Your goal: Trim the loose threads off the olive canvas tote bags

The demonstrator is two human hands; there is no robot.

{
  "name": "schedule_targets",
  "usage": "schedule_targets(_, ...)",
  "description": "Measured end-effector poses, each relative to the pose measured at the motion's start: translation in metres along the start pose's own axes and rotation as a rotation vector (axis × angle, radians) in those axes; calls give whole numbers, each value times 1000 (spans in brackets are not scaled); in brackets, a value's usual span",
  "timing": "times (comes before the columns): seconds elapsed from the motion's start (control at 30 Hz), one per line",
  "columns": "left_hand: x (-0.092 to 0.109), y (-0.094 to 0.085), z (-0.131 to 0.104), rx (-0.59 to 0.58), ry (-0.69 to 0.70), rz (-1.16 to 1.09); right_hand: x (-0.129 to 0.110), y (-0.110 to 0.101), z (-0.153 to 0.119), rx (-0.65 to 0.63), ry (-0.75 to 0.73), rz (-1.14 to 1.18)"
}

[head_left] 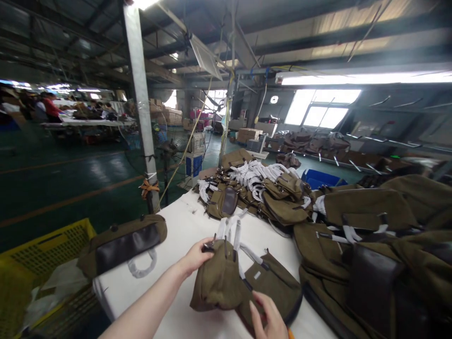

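My left hand (198,254) is closed on a dark tab at the upper corner of an olive fabric handbag (219,278). The bag stands tilted on the white table, its handles (231,230) wrapped in white. Beside it, a second olive piece with dark trim (273,280) lies flat on the right; whether it belongs to the same bag I cannot tell. At the bag's lower right edge is my right hand (270,316), fingers partly bent. A bit of orange (290,334) shows under that hand; what it belongs to is hidden.
Olive bags with white-wrapped handles are heaped at the table's (169,282) far end (247,188), and larger ones (370,263) on the right. Another bag (127,242) lies at the left edge, by a yellow crate (49,247). A metal post (141,94) rises behind.
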State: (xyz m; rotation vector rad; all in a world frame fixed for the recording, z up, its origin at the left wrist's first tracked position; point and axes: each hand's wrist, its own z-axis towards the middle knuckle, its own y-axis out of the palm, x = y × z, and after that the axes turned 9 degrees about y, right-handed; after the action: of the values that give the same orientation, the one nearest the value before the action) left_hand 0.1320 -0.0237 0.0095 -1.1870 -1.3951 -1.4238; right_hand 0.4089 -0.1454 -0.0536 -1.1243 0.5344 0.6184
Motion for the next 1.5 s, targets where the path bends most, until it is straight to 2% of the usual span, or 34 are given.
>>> schedule_targets(0.1, 15, 22, -39, -372, 193, 381, -50, -32, 10, 179, -96, -87)
schedule_targets(0.17, 24, 34, -63, -577, 277, 600, -77, -46, 14, 220, -177, -177)
schedule_targets(0.23, 28, 43, -81, -691, 299, 746, -94, -48, 14, 128, -175, -238)
schedule_targets(0.3, 29, 47, -91, -740, 286, 845, -101, -43, 7, -17, -112, -256)
schedule_targets(0.37, 26, 49, -96, -752, 270, 888, -101, -36, -3, -103, -72, -239)
schedule_targets(0.4, 25, 49, -98, -747, 263, 891, -99, -33, -8, -103, -76, -227)
schedule_targets(0.57, 18, 47, -97, -621, 215, 847, -85, -30, -27, 49, -159, -225)
schedule_targets(0.8, 17, 50, -94, -563, 202, 787, -76, -26, -22, -29, -59, -117)
schedule_targets(0.87, 18, 48, -93, -609, 172, 755, -76, -26, -19, -69, -53, -95)
schedule_targets(0.93, 19, 45, -90, -720, 89, 682, -76, -25, -17, -117, -69, -95)
schedule_targets(1.07, 16, 43, -79, -901, -250, 455, -75, -18, -22, -187, -93, -162)
schedule_targets(1.13, 10, 45, -73, -943, -353, 358, -70, -11, -28, -187, -117, -219)
schedule_targets(1.23, -8, 54, -68, -962, -429, 317, -61, 1, -40, -172, -188, -277)
schedule_targets(1.3, -24, 63, -69, -901, -371, 433, -55, 9, -49, -158, -214, -290)
schedule_targets(1.4, -48, 77, -76, -765, -222, 597, -51, 16, -61, -163, -161, -285)
schedule_targets(1.5, -63, 87, -85, -744, -263, 570, -54, 17, -73, -299, -27, -284)
